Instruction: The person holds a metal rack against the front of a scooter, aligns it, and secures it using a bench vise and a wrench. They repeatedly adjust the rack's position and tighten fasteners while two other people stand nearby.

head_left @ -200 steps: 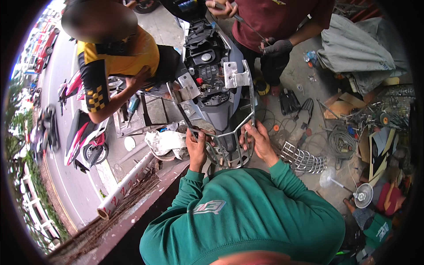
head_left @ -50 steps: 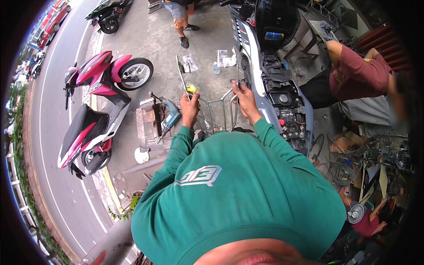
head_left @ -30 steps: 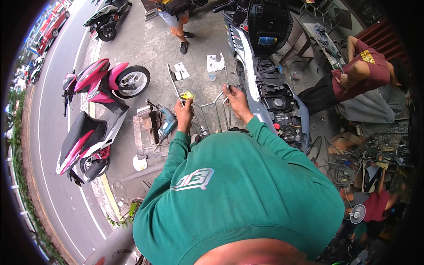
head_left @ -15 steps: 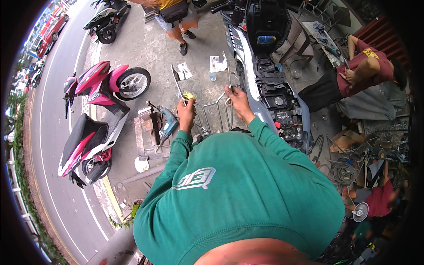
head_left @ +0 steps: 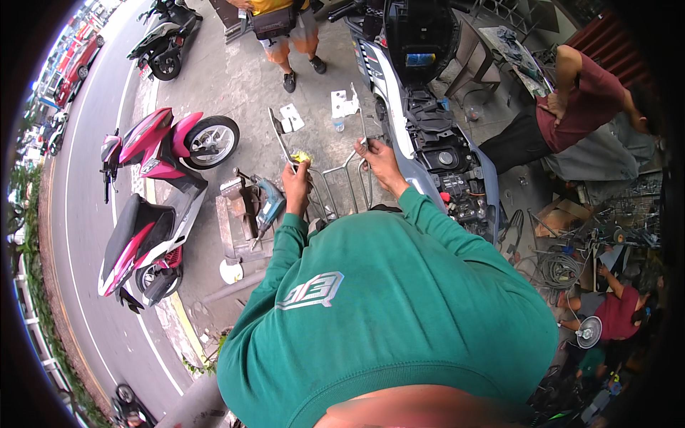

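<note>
Between my hands is a rack of bent metal tubing (head_left: 335, 170), its two long side arms pointing away from me. My left hand (head_left: 297, 187) is closed around its left side arm. My right hand (head_left: 383, 162) grips the right side, fingers pinched on the tube. The near part of the rack drops close to my body, partly hidden by my green shirt. Just beyond my left hand lies a small yellow item (head_left: 301, 156) I cannot make out. Right of my right hand stands a grey-and-white scooter (head_left: 437, 153) with its inner parts exposed.
A blue power drill (head_left: 271, 205) lies beside a rusty metal vise (head_left: 239, 207) at my left. Farther left stands a pink scooter (head_left: 153, 167). Ahead are a plastic cup (head_left: 338, 124) and white sheets (head_left: 291, 118). One person (head_left: 275, 25) stands ahead, another (head_left: 585, 107) at right.
Both hands keep their hold on the rack, with little movement. The person ahead has shifted their feet. A motorcycle now shows on the road at the lower left.
</note>
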{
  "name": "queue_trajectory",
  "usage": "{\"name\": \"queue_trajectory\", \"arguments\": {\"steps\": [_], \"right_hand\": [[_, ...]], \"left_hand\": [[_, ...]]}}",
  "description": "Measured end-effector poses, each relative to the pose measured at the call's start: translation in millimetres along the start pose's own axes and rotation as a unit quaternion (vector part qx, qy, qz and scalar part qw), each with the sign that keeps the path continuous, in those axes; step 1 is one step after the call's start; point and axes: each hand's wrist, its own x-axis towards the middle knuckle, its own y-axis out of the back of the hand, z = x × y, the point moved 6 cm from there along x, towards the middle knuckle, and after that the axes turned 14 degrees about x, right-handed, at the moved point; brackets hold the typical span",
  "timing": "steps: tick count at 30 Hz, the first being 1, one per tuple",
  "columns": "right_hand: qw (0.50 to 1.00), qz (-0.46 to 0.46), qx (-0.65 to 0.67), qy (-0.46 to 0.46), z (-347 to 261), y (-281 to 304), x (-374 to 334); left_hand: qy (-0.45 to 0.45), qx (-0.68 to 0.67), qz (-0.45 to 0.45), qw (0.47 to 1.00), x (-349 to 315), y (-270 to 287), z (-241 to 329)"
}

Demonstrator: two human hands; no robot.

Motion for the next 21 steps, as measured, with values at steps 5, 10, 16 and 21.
{"name": "queue_trajectory", "arguments": {"steps": [5, 10, 16, 21], "right_hand": [[1.0, 0.005, -0.014, -0.005, 0.4, 3.1, 1.5], [1.0, 0.022, -0.009, 0.009, -1.8, 2.4, 0.4], [1.0, 0.017, -0.023, -0.003, -2.0, 4.0, 0.9], [1.0, 0.011, -0.013, -0.01, 3.4, 7.8, 3.5]], "left_hand": [[0.013, -0.009, -0.008, 1.0, 0.7, -1.5, -0.9], [0.025, -0.027, -0.009, 0.999, -1.7, -3.2, 1.4], [0.014, 0.014, 0.003, 1.0, -6.6, -2.9, 7.0], [0.009, 0.0, 0.008, 1.0, -5.5, -5.0, 6.4]]}}
